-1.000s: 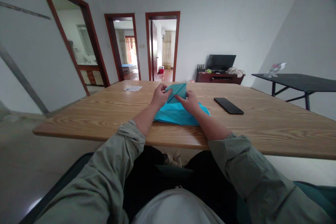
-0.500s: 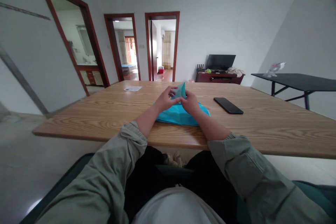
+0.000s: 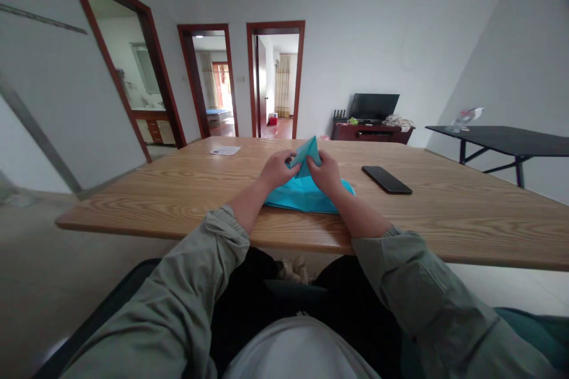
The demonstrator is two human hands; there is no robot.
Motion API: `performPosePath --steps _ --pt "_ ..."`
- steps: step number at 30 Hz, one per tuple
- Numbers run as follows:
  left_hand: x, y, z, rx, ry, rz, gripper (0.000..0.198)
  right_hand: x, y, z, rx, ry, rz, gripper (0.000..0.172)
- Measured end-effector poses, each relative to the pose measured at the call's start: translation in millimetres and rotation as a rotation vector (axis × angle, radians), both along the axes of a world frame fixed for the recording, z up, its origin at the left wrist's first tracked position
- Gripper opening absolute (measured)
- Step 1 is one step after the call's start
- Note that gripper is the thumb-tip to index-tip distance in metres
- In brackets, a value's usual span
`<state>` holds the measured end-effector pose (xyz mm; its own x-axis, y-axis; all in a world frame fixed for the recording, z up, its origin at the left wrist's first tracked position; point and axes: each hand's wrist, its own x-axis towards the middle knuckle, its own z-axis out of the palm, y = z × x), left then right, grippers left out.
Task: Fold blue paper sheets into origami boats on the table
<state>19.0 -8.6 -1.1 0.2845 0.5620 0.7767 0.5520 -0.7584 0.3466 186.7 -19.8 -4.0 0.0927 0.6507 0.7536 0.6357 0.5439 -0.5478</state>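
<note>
A folded piece of light blue paper [image 3: 306, 154] with a pointed top is held up between both hands, over the middle of the table. My left hand [image 3: 279, 168] grips its left side, thumb at the lower edge. My right hand [image 3: 326, 172] pinches its right side, with the thumb on the near face. Beneath the hands a bright blue sheet [image 3: 302, 196], perhaps cloth, lies on the wooden table [image 3: 200, 189] near its front edge. The forearms partly cover that sheet, and the far fingers are hidden behind the paper.
A black phone [image 3: 386, 180] lies to the right of my hands. A printed white card [image 3: 225, 150] rests at the far left of the table. Farther off are a dark folding table [image 3: 511, 137] with a plastic bottle [image 3: 464, 118] and a television [image 3: 374, 106] on a cabinet.
The folded paper has turned in my hands, and its pointed tip now stands taller with a flat face toward me. Both hands have shifted their hold slightly.
</note>
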Motion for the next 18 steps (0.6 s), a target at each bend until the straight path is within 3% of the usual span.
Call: performPosePath --steps 2,5,14,18 --pt "-2.4 1.5 0.9 -0.007 -0.004 0.067 0.014 0.6 -1.0 0.6 -0.002 0.005 -0.024 0.026" --pt "-7.3 2.9 1.8 -0.004 -0.019 0.104 0.016 2.6 -1.4 0.6 -0.01 0.01 -0.065 0.028" --pt "-14.2 1.5 7.9 0.047 -0.199 0.099 0.019 8.1 4.1 -0.7 -0.019 -0.001 -0.113 0.028" --pt "-12.8 2.4 9.3 -0.025 -0.306 0.088 0.015 7.0 1.4 -0.5 0.014 -0.028 -0.073 0.028"
